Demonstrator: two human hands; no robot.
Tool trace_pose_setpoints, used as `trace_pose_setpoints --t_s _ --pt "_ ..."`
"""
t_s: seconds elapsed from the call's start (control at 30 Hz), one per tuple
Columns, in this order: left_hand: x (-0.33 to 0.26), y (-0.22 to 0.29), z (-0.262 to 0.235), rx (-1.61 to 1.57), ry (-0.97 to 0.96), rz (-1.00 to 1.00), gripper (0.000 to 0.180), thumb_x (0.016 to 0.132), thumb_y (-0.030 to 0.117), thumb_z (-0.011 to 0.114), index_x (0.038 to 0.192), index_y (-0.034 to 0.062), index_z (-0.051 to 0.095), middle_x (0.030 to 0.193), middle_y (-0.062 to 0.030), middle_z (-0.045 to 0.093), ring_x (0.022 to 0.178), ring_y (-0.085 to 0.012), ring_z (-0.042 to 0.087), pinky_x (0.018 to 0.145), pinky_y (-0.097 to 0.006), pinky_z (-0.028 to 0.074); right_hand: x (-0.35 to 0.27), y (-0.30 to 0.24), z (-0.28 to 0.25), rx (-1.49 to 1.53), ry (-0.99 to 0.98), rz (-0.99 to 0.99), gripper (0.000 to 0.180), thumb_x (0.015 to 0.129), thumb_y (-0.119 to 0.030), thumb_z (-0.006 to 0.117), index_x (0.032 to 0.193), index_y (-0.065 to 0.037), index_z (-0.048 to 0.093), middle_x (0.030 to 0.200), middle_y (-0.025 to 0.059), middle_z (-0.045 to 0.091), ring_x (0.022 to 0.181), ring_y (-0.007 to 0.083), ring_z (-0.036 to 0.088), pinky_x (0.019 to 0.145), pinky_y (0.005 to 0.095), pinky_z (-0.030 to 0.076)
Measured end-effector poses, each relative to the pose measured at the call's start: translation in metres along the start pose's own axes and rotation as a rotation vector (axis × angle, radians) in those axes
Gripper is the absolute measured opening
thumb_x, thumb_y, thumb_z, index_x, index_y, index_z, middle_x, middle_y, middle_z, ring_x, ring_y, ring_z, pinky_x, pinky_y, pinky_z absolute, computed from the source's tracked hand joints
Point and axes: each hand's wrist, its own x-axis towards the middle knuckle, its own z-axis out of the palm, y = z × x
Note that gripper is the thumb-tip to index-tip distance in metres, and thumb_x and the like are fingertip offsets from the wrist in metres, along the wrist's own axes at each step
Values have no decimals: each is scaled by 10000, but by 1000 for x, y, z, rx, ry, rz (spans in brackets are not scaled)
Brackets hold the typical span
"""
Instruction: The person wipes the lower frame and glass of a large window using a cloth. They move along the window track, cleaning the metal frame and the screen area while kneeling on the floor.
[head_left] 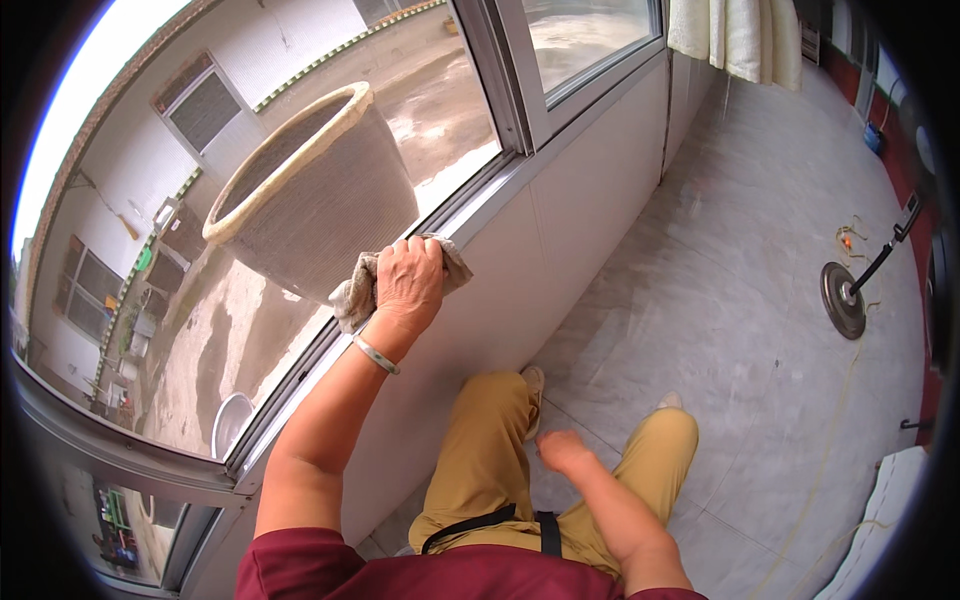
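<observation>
My left hand [408, 280] presses a crumpled grey-beige cloth [352, 298] against the window sill [478, 208], just below a large woven basket-like pot [315, 190] that stands on the sill by the glass. A silver bangle circles that wrist. My right hand [562, 450] hangs low in front of my tan trousers, fingers curled in and holding nothing.
A sliding window frame [505, 80] rises right of the pot. The white wall panel [560, 230] drops to a grey tiled floor [750, 300]. A round black stand base [843, 298] with a pole sits on the floor at the right. A pale curtain [735, 35] hangs at the top.
</observation>
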Motion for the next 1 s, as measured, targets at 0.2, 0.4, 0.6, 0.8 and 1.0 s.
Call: trace_pose_setpoints --t_s 0.2,0.4,0.6,0.8,1.0 --pt "70 30 15 -54 -38 -8 322 742 299 738 871 46 587 862 -121 642 850 -298 634 745 -409 482 -18 -7 -13 72 93 -47 239 883 -220 560 1040 -56 634 1057 139 658 1019 329 619 822 471 478" --pt "138 61 31 -67 -63 -28 354 783 359 714 846 20 633 825 -149 683 832 -315 664 730 -413 500 -36 -6 -28 192 295 -112 220 853 -188 575 1017 -51 626 1009 133 658 989 346 615 833 495 455" --pt "201 90 46 -29 -148 -109 478 907 477 521 882 33 695 863 -152 708 840 -309 685 741 -413 509 -35 6 -27 244 233 -42 208 845 -151 564 1012 -45 627 1036 135 652 1014 316 608 885 477 443" --pt "176 71 32 -73 -162 52 346 910 356 539 982 21 591 962 -183 672 944 -356 636 799 -455 481 -21 17 -33 194 301 68 191 838 -124 563 995 -41 634 1050 135 658 1010 314 614 910 474 433" --pt "87 23 15 -72 -81 159 274 834 231 636 961 31 498 934 -168 592 915 -363 589 767 -472 465 -20 10 -42 211 239 30 184 840 -107 553 999 -63 636 1063 130 652 1034 303 604 889 453 435"
